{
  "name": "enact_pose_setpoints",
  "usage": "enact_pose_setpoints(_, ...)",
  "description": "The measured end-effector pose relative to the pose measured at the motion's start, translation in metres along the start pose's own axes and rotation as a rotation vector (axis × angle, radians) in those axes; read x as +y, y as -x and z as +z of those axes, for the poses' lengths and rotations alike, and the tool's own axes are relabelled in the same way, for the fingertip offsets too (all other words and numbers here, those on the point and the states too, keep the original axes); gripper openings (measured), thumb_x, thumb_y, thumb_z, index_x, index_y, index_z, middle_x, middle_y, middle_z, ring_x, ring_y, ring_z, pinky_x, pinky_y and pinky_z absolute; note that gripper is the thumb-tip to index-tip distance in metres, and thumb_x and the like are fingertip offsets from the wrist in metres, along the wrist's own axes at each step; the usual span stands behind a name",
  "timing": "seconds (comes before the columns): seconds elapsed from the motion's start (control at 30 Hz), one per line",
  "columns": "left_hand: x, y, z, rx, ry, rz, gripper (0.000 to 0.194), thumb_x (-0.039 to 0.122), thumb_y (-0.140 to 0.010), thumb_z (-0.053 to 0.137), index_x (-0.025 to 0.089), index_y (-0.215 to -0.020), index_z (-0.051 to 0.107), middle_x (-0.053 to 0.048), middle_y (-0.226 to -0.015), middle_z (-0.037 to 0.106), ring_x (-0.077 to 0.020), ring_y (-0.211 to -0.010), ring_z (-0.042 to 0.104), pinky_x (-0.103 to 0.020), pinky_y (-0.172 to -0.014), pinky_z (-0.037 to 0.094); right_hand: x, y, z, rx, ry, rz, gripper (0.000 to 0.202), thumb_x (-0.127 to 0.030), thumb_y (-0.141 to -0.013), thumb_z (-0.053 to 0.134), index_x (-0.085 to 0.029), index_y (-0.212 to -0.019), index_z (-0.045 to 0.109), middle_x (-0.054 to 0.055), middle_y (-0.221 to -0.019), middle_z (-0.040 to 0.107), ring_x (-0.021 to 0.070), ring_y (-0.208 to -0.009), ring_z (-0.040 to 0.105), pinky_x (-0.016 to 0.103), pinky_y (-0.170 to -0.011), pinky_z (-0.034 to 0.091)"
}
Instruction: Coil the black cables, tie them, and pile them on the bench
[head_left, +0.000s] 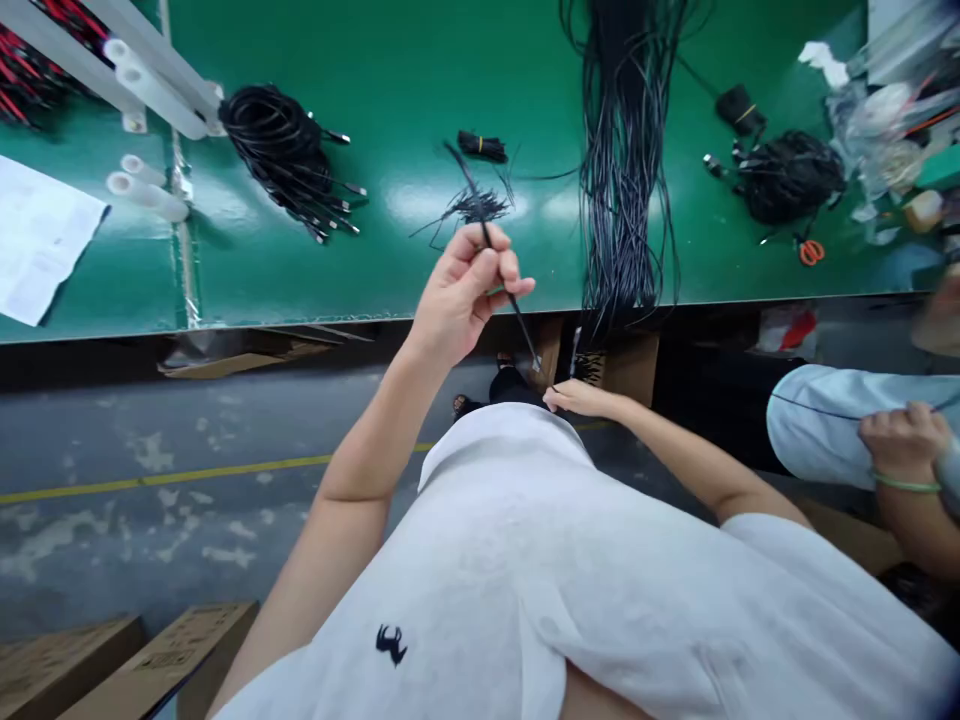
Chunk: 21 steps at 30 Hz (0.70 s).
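My left hand point(465, 290) is raised at the table's front edge. Thumb and fingers pinch a black cable point(523, 322), which slants from above the table down towards my body. Lower and to the right, my right hand point(581, 398) is closed at the cable's lower end, in front of my shirt. Just above it a dark strip with a pale tip point(575, 350) stands up; whether my fingers hold it I cannot tell. Behind my left hand lie a small pile of short black ties point(480, 207) and a banded black bundle point(482, 147).
Long black cables point(626, 190) hang over the edge of the green table point(390, 60). Coiled cables with metal plugs point(281, 150) lie left, another coil point(791, 178) and orange-handled scissors point(811, 251) right. A co-worker's hand point(905, 440) is at far right. Cardboard boxes point(172, 650) stand lower left.
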<state>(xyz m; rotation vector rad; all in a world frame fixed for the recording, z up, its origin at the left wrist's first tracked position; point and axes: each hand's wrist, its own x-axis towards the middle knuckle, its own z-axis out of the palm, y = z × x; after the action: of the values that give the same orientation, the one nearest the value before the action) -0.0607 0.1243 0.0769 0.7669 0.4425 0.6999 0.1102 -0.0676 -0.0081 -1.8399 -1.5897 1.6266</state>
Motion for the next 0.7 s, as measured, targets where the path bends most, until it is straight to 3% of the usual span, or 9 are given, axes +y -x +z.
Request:
enact_pose_setpoints(0.07, -0.009, -0.016, 0.011, -0.069, -0.058, -0.031, 0.014, 0.025, -0.099, 0.051, 0.021, -0.106, 0.063, 0.003, -0.083, 0.063, -0.0095, -0.081, 0.068, -0.031, -0.09, 0.054, 0.001, 0.0, 0.013, 0.085, -0.074, -0.004, 0.053, -0.055, -0.102, 0.032, -0.015, -0.076, 0.055, 0.001, -0.071, 0.055, 0.0109, -0.065, 0.054, 0.03, -0.071, 0.052)
enact_pose_setpoints(0.13, -0.029, -0.023, 0.025, -0.117, -0.114, -0.086, 0.018, 0.027, -0.099, 0.05, 0.02, -0.108, 0.064, 0.001, -0.091, 0.067, -0.0125, -0.094, 0.069, -0.029, -0.091, 0.052, -0.014, -0.001, 0.008, 0.264, -0.299, -0.093, 0.062, -0.065, -0.1, 0.017, -0.02, -0.066, 0.041, -0.003, -0.058, 0.038, 0.0096, -0.053, 0.04, 0.028, -0.063, 0.049)
enact_pose_setpoints(0.23, -0.059, -0.009, 0.038, -0.257, -0.158, -0.252, 0.027, 0.04, -0.095, 0.058, 0.016, -0.103, 0.066, -0.002, -0.089, 0.069, -0.0153, -0.095, 0.068, -0.028, -0.087, 0.052, -0.059, 0.002, -0.031, 0.556, -0.792, -0.324, 0.06, -0.075, -0.094, 0.026, -0.022, -0.067, 0.034, -0.006, -0.056, 0.023, 0.0091, -0.047, 0.027, 0.025, -0.054, 0.045)
enact_pose_setpoints(0.3, -0.067, 0.013, 0.039, -0.404, -0.144, -0.402, 0.041, 0.053, -0.089, 0.061, 0.013, -0.099, 0.066, -0.002, -0.074, 0.066, -0.0143, -0.076, 0.067, -0.028, -0.078, 0.055, -0.088, 0.003, -0.065, 0.653, -0.99, -0.44, 0.058, -0.074, -0.092, 0.037, -0.022, -0.067, 0.034, -0.006, -0.057, 0.019, 0.0084, -0.045, 0.024, 0.022, -0.053, 0.044)
enact_pose_setpoints(0.37, -0.062, 0.031, 0.035, -0.443, -0.085, -0.484, 0.047, 0.059, -0.086, 0.061, 0.013, -0.097, 0.065, 0.003, -0.058, 0.054, -0.0089, -0.051, 0.053, -0.024, -0.06, 0.052, -0.102, -0.001, -0.096, 0.703, -1.044, -0.465, 0.054, -0.07, -0.093, 0.044, -0.022, -0.067, 0.037, -0.006, -0.056, 0.021, 0.0076, -0.045, 0.028, 0.02, -0.055, 0.045)
enact_pose_setpoints(0.47, -0.041, 0.04, 0.026, -0.264, 0.003, -0.442, 0.036, 0.049, -0.088, 0.063, 0.015, -0.098, 0.065, 0.008, -0.055, 0.042, -0.0036, -0.04, 0.031, -0.015, -0.04, 0.035, -0.088, -0.014, -0.129, 0.748, -0.971, -0.363, 0.045, -0.062, -0.095, 0.048, -0.022, -0.074, 0.048, -0.005, -0.059, 0.034, 0.0073, -0.052, 0.044, 0.021, -0.063, 0.05)
enact_pose_setpoints(0.57, -0.028, 0.036, 0.019, -0.128, 0.03, -0.429, 0.029, 0.039, -0.087, 0.064, 0.012, -0.096, 0.066, 0.003, -0.063, 0.048, -0.0043, -0.046, 0.037, -0.014, -0.041, 0.034, -0.049, -0.022, -0.149, 0.727, -0.819, -0.169, 0.041, -0.056, -0.098, 0.045, -0.021, -0.082, 0.058, -0.002, -0.065, 0.05, 0.0092, -0.06, 0.056, 0.025, -0.068, 0.052)
enact_pose_setpoints(0.63, -0.028, 0.033, 0.016, -0.078, 0.035, -0.44, 0.03, 0.038, -0.084, 0.064, 0.01, -0.095, 0.067, 0.0, -0.066, 0.051, -0.0055, -0.051, 0.042, -0.014, -0.041, 0.034, -0.029, -0.018, -0.157, 0.706, -0.592, -0.038, 0.046, -0.053, -0.099, 0.042, -0.018, -0.078, 0.062, 0.001, -0.062, 0.054, 0.0115, -0.054, 0.055, 0.028, -0.061, 0.049)
enact_pose_setpoints(0.7, -0.031, 0.033, 0.016, -0.056, 0.016, -0.435, 0.032, 0.038, -0.083, 0.064, 0.009, -0.097, 0.067, 0.0, -0.067, 0.051, -0.0049, -0.049, 0.039, -0.014, -0.038, 0.026, -0.021, -0.012, -0.157, 0.829, -0.255, -0.078, 0.041, -0.048, -0.097, 0.047, -0.017, -0.078, 0.066, 0.005, -0.064, 0.058, 0.0145, -0.054, 0.055, 0.031, -0.059, 0.047)
